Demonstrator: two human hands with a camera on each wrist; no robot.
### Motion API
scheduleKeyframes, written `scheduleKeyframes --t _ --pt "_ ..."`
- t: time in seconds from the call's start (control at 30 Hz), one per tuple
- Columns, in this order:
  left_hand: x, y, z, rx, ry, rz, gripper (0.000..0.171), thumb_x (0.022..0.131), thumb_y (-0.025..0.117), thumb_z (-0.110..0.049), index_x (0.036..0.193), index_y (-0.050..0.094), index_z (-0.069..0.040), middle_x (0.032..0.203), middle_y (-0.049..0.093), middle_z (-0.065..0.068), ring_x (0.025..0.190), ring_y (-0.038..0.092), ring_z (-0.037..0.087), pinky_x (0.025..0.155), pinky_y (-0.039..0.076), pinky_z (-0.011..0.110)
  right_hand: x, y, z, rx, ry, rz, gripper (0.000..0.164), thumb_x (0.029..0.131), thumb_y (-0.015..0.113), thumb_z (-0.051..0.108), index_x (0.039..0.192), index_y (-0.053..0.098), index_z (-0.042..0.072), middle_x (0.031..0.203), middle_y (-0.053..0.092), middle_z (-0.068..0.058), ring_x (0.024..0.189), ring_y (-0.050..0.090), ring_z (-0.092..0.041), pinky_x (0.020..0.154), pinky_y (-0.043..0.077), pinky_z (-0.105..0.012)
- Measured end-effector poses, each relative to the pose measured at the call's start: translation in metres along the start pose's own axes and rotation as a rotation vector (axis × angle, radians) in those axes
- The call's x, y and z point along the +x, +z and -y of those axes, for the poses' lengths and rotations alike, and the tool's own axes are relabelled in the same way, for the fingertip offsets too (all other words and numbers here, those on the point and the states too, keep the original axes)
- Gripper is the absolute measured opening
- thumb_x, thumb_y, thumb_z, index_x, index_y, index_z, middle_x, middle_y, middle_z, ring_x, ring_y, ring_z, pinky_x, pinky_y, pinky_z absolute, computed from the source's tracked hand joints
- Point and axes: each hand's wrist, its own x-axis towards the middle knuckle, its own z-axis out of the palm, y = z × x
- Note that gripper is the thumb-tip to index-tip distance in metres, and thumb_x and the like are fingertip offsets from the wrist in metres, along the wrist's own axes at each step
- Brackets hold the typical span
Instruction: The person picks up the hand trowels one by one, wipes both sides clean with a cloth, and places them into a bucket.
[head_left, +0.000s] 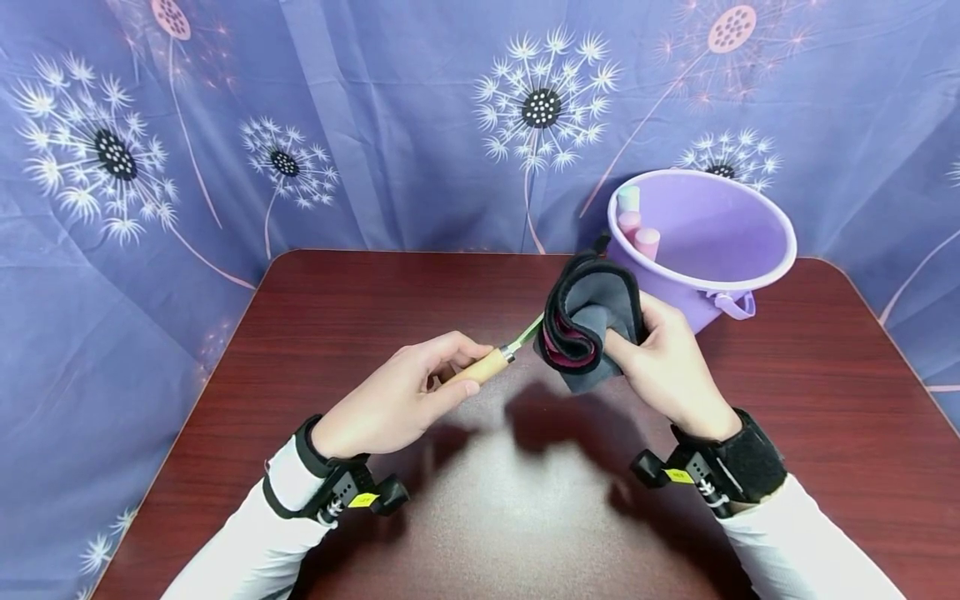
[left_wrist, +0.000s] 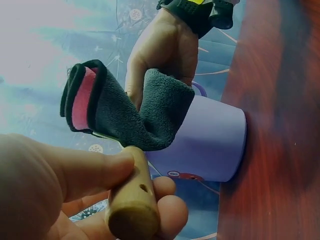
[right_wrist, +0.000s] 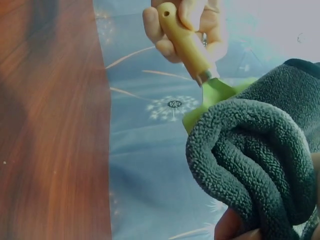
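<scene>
My left hand (head_left: 408,387) pinches the pale wooden handle of a small garden trowel (head_left: 483,367) between thumb and fingers. The handle's butt end, with a small hole, faces the left wrist view. Its green blade (right_wrist: 216,92) runs into a folded grey cloth (head_left: 600,304), which hides most of it. The cloth has black edging and a pink side showing in its folds. My right hand (head_left: 671,367) grips the bunched cloth from the right, thumb pressed into a fold. Both hands hold their things above the table.
A purple bucket (head_left: 682,298) stands at the back right, just behind my right hand. Several pink and light-blue cylinders (head_left: 647,242) stick up inside its left side. The dark red wooden table (head_left: 360,300) ends at a blue dandelion-print curtain (head_left: 405,125).
</scene>
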Motion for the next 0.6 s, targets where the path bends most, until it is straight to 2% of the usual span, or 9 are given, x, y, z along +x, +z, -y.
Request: scheduleKeyframes --t 0.3,0.47,0.6 --pt "-0.0016 -0.0041 -0.0026 -0.013 0.005 0.024 0.032 0.104 0.069 -0.015 0.133 0.067 -0.028 0.102 0.07 -0.008 0.077 0.06 0.013 0.064 0.048 0.032 0.003 -0.0051 -0.0035 -0.036 -0.022 -0.069 0.016 0.098 0.078 0.016 0.112 0.075 0.009 0.089 0.07 -0.003 0.078 0.061 -0.012 0.068 0.048 -0.023" --pt "-0.0027 -0.0056 -0.0054 -0.011 -0.002 0.036 0.031 0.105 0.068 -0.015 0.133 0.068 -0.027 0.1 0.069 -0.011 0.077 0.06 0.012 0.063 0.047 0.03 0.0042 -0.0057 -0.0038 -0.07 -0.058 -0.115 0.017 0.096 0.075 0.007 0.113 0.075 0.01 0.089 0.07 -0.003 0.077 0.06 -0.012 0.068 0.047 -0.023" --pt "-0.0035 -0.0064 -0.0068 -0.012 -0.001 0.044 0.031 0.105 0.068 -0.016 0.133 0.068 -0.028 0.099 0.068 -0.011 0.079 0.061 0.012 0.063 0.047 0.03 0.0047 -0.0051 -0.0042 -0.139 -0.092 -0.169 0.021 0.091 0.07 -0.001 0.109 0.075 0.008 0.084 0.065 -0.003 0.075 0.055 -0.013 0.067 0.043 -0.024"
